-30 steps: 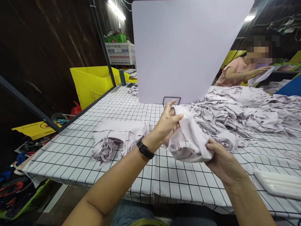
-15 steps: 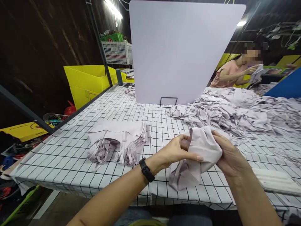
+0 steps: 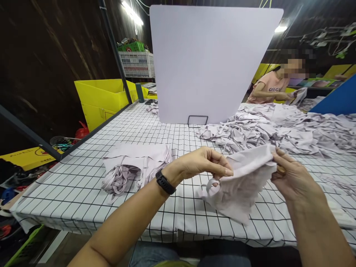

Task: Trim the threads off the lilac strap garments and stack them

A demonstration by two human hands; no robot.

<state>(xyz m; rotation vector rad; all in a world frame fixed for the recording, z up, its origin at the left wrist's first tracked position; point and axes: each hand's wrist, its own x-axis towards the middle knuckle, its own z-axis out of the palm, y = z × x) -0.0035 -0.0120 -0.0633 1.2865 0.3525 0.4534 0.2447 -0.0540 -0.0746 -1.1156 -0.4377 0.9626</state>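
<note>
On the white, black-checked, cloth-covered bench [image 3: 119, 128], a folded pale-lilac fabric stack [image 3: 151, 151] lies left of the limp pale-lilac fabric garment [image 3: 241, 185], behind which a tangled pale-lilac fabric heap [image 3: 267, 128] spreads rightward from a flat, rectangular, pale board [image 3: 205, 66].

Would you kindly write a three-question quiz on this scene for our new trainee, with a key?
1. True or false: the left hand and the right hand both hold the pale garment.
2. The black wristband is on: (a) the right wrist, (b) the left wrist, (c) neither wrist.
3. Fill in: seen from the wearer, the stacked garments lie to the ____ of the loose heap.

Key: 1. True; 2. b; 3. left.
</note>
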